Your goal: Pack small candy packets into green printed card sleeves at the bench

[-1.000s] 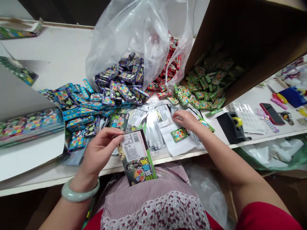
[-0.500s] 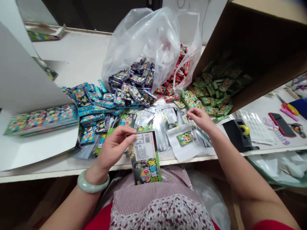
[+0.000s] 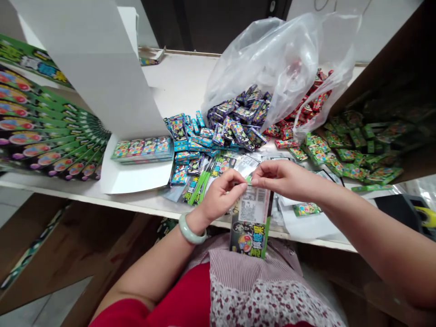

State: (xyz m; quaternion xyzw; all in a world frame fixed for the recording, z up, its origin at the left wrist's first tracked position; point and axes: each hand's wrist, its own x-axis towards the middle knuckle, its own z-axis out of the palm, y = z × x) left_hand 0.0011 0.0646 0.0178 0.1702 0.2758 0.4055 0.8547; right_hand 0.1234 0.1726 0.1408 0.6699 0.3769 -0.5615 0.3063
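Observation:
My left hand [image 3: 221,197], with a pale green bangle on the wrist, pinches the top left corner of a printed packet [image 3: 251,222] with a barcode label, held upright over my lap. My right hand [image 3: 284,179] pinches the packet's top edge right beside the left fingers. Several empty packets [image 3: 204,179] lie flat on the white table [image 3: 136,204] just behind my hands.
Blue candy boxes [image 3: 185,141], purple ones [image 3: 238,120] under a clear plastic bag [image 3: 272,63], red ones [image 3: 306,113] and green ones [image 3: 347,145] in a cardboard box fill the table. An open white display box [image 3: 136,150] and stacked green cartons [image 3: 44,131] stand left. A tape dispenser [image 3: 408,211] sits right.
My right hand left the table near the green boxes and came to the packet's top edge. The view swung left, showing the display box and stacked cartons.

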